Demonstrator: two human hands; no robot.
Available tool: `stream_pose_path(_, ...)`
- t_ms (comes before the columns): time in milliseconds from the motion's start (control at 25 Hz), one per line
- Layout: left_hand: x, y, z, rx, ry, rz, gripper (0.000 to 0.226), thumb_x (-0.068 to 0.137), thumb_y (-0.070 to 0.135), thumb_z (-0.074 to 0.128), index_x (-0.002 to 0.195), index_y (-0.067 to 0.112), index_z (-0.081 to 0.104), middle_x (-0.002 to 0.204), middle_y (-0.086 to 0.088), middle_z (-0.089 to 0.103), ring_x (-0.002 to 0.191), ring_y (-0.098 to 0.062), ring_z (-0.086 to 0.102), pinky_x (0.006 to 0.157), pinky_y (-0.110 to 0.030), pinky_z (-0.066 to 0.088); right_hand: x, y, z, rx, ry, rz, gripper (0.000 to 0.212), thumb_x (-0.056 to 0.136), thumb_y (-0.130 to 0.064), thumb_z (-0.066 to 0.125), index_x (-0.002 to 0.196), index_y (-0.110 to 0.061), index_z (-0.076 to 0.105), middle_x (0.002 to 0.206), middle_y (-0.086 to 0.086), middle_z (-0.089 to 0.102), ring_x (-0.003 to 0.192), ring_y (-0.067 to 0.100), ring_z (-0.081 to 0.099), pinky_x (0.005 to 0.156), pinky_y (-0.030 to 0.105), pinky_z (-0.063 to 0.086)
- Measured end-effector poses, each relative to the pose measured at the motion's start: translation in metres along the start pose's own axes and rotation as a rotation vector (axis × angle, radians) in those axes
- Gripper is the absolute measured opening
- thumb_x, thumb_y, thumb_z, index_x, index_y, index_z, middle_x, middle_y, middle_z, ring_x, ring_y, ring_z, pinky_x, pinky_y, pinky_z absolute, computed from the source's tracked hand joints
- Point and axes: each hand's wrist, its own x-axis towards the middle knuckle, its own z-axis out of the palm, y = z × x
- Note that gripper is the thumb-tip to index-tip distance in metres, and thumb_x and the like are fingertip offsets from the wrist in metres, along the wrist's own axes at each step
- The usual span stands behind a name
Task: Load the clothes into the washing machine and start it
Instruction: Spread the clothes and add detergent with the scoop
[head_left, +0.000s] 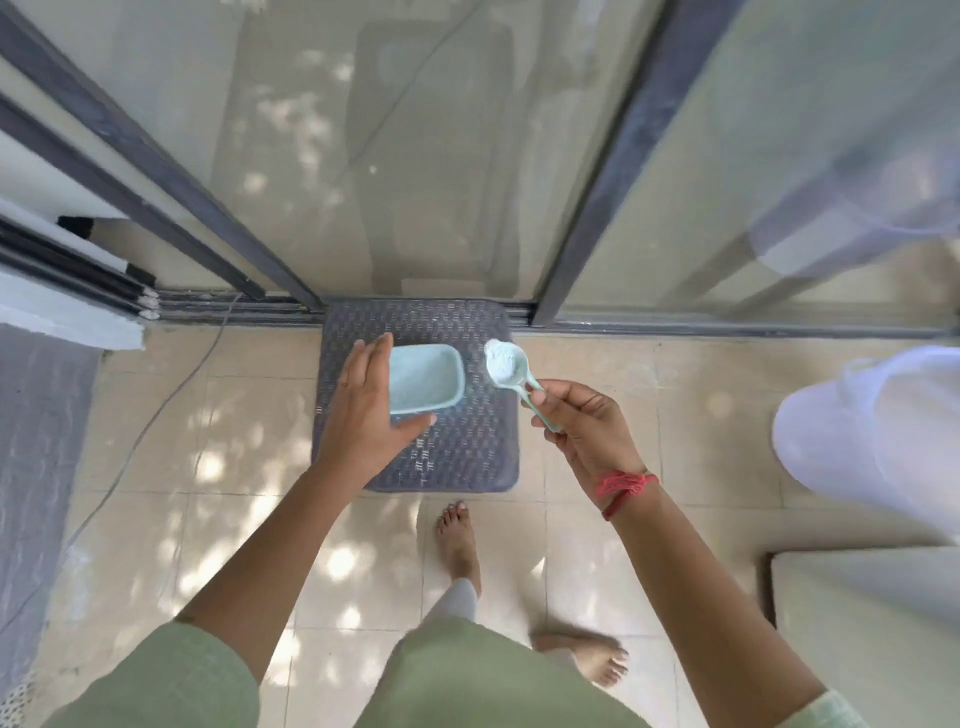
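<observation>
While no washing machine or clothes can be made out in view, the step in hand appears to be measuring detergent.

1. Bare foot (457, 540), on pale floor tiles, just short of the mat.
2. Right hand (587, 431): forearm raised, red thread (626, 486) at the wrist, fingers and thumb pinched on the handle of the scoop (506, 366).
3. Scoop: bowl forward and level, heaped with white powder (498, 358), just beside the tub.
4. Left hand (363, 410): fingers extended along the tub's left side, thumb hooked round its near edge, gripping it.
5. Tub (426, 376): pale blue, lidless, held above the mat.
6. Mat (467, 452): dark, woven, against the door track.
7. Glass door (415, 156): beyond.

Handling note: keep the scoop level and move slowly; a heaped load probably spills if tilted. Keep the tub beneath it for as long as practical.
</observation>
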Motion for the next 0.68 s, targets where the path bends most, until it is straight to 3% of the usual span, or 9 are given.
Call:
stream_pose_path(160,-0.029,0.12,-0.011,-0.095,0.009,0.196,0.088,0.076,0.033,0.075,0.144,0.003,0.028,0.146,-0.019,0.033,0.141,-0.032,0.021,0.111,-0.045,0.026,-0.097,-0.036,-0.077,0.117,0.16,-0.106,0.008,0.084,-0.011,0.062,0.082,-0.016,0.068,0.073,-0.004,0.066,0.057,0.002,0.053,0.061,0.02,0.035)
stream_pose_path(320,-0.077,0.246,0.004,-0.176,-0.053,0.428,0.079,0.079,0.051,0.052,0.141,0.005,0.036,0.143,-0.014,0.039,0.14,-0.031,0.023,0.112,-0.039,0.023,-0.219,-0.061,-0.165,0.241,0.355,-0.212,0.012,0.086,-0.009,0.06,0.079,-0.016,0.066,0.068,-0.009,0.066,0.055,0.0,0.05,0.059,0.02,0.033)
stream_pose_path(520,-0.153,0.403,0.041,-0.305,-0.171,0.711,0.076,0.078,0.053,0.048,0.138,0.007,0.039,0.141,-0.012,0.042,0.139,-0.029,0.025,0.112,-0.044,0.026,-0.37,-0.063,-0.267,0.426,0.585,-0.367,0.007,0.072,-0.02,0.067,0.076,-0.018,0.071,0.071,-0.008,0.066,0.058,0.002,0.049,0.058,0.017,0.035)
stream_pose_path(680,-0.198,0.501,0.074,-0.301,-0.326,0.947,0.076,0.078,0.055,0.046,0.137,0.007,0.042,0.14,-0.011,0.044,0.138,-0.026,0.026,0.11,-0.028,0.02,-0.452,-0.053,-0.326,0.524,0.791,-0.423,0.009,0.072,-0.021,0.067,0.08,-0.018,0.071,0.075,-0.005,0.065,0.059,0.003,0.049,0.059,0.018,0.034)
